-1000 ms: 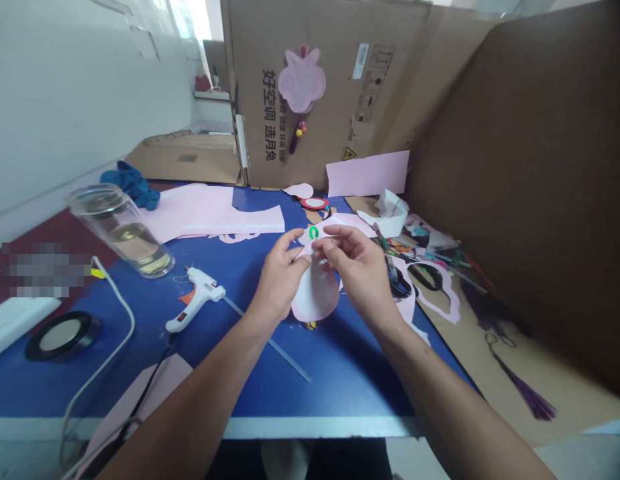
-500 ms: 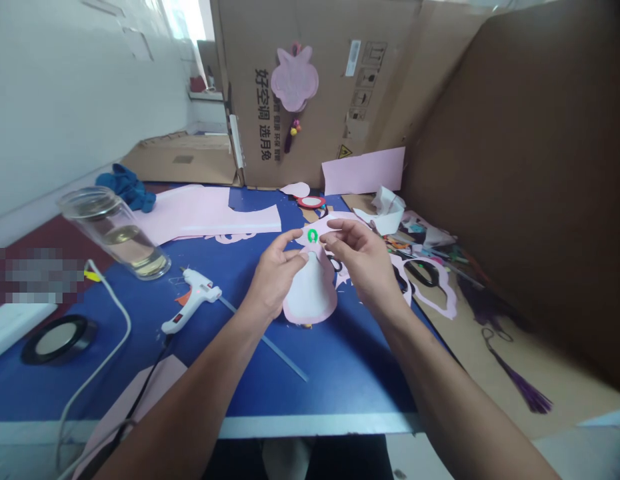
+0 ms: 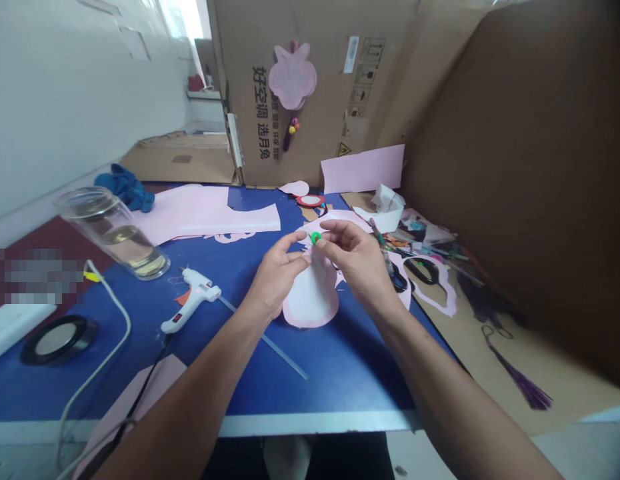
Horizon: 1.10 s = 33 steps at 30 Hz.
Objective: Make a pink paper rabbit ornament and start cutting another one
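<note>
In the head view, the left hand (image 3: 274, 275) grips the upper edge of a flat, pear-shaped white piece with a pink border (image 3: 311, 297), its thumb on top. The piece is held in front of the person, above the blue tabletop (image 3: 360, 393). The right hand (image 3: 357, 259) has thumb and forefinger drawn close in a narrow pinch that appears to hold a small bright-green ring (image 3: 315, 237) at the piece's narrow end (whether the two are joined, I cannot tell).

For steady work here, the left thumb should press near the tip, clear of the ring, so the paper-like shape neither bends nor twists. The right pinch is best kept light, with the ring centred over the narrow end. The white glue gun with an orange trigger (image 3: 191, 303) lies to the left, trailing a translucent glue stick (image 3: 280, 353); both forearms would do well to avoid it.
</note>
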Each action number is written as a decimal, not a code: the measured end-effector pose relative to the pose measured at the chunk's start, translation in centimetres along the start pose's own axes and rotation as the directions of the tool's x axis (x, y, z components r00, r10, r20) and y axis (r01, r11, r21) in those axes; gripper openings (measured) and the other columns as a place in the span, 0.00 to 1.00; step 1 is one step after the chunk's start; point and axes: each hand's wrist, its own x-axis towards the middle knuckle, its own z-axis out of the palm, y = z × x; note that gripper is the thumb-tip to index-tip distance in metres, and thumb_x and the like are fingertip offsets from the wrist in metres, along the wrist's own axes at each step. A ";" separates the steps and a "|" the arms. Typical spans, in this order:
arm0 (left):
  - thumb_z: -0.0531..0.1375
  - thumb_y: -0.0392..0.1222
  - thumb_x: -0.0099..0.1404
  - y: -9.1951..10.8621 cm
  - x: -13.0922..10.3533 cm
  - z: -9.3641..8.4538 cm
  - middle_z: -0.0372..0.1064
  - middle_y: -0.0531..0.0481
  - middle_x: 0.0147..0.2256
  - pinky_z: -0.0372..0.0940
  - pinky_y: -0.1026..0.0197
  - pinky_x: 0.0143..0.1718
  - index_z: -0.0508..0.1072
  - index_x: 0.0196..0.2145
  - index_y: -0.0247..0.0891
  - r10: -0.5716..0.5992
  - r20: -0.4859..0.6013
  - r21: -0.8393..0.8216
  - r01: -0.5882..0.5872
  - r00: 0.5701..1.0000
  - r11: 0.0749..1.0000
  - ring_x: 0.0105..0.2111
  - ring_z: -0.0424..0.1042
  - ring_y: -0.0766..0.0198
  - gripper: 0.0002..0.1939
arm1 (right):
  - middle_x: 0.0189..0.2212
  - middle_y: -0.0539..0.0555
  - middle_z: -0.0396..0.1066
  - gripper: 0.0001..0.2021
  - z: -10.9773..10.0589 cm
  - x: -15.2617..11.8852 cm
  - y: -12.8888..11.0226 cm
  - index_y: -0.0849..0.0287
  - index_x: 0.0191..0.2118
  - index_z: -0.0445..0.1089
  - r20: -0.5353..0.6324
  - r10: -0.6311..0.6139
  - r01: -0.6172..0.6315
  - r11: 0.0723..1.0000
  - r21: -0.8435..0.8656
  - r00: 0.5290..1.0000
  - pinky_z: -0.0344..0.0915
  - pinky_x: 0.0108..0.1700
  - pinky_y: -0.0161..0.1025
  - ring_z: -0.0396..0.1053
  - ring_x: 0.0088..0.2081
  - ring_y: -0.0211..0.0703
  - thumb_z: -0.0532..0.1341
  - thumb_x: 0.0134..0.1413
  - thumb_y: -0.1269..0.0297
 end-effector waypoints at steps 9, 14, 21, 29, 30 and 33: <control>0.69 0.38 0.55 0.0 -0.2 0.1 0.77 0.53 0.28 0.62 0.62 0.25 0.73 0.60 0.39 -0.064 0.093 0.039 0.061 0.994 0.997 0.21 0.70 0.63 0.33 | 0.33 0.50 0.78 0.16 -1.0 0.7 -0.1 0.56 0.44 0.80 -0.024 0.023 -0.023 1.000 -0.015 0.999 0.68 0.38 0.41 0.72 0.35 0.42 0.75 0.50 0.58; 0.69 0.39 0.56 -0.1 -0.2 0.0 0.78 0.50 0.29 0.63 0.61 0.26 0.73 0.58 0.40 -0.066 0.097 0.025 0.063 0.993 0.998 0.23 0.73 0.61 0.31 | 0.32 0.50 0.77 0.16 -1.1 0.8 0.0 0.55 0.44 0.80 -0.022 0.040 -0.040 0.999 -0.015 0.999 0.67 0.37 0.41 0.71 0.34 0.42 0.74 0.49 0.58; 0.70 0.38 0.56 -0.3 -0.1 -0.1 0.79 0.49 0.30 0.66 0.60 0.28 0.74 0.58 0.39 -0.086 0.081 -0.007 0.087 0.993 0.996 0.25 0.75 0.58 0.32 | 0.34 0.51 0.77 0.16 -1.2 0.7 0.1 0.55 0.46 0.79 -0.010 0.061 -0.061 0.998 -0.014 0.998 0.68 0.38 0.41 0.73 0.35 0.43 0.72 0.53 0.56; 0.70 0.37 0.55 0.1 -0.1 0.1 0.78 0.50 0.28 0.66 0.59 0.28 0.73 0.57 0.37 -0.070 0.035 -0.037 0.072 0.997 0.997 0.24 0.74 0.59 0.31 | 0.33 0.49 0.78 0.25 -0.8 0.6 0.7 0.56 0.49 0.77 0.094 0.120 -0.127 0.989 0.075 0.988 0.70 0.38 0.40 0.76 0.35 0.43 0.79 0.45 0.56; 0.70 0.37 0.56 0.1 -0.1 0.1 0.79 0.49 0.29 0.66 0.59 0.29 0.74 0.57 0.37 -0.067 0.033 -0.038 0.069 0.997 0.997 0.24 0.75 0.59 0.30 | 0.34 0.49 0.79 0.26 -0.7 0.6 0.8 0.56 0.50 0.77 0.109 0.122 -0.131 0.988 0.086 0.987 0.71 0.39 0.40 0.77 0.36 0.43 0.80 0.44 0.57; 0.70 0.38 0.56 -0.1 0.0 0.0 0.79 0.49 0.30 0.66 0.59 0.29 0.74 0.57 0.38 -0.066 0.037 -0.031 0.067 0.997 0.997 0.25 0.75 0.58 0.30 | 0.34 0.49 0.79 0.26 -0.7 0.6 1.2 0.56 0.50 0.77 0.128 0.112 -0.123 0.989 0.079 0.985 0.70 0.38 0.39 0.76 0.36 0.43 0.80 0.45 0.58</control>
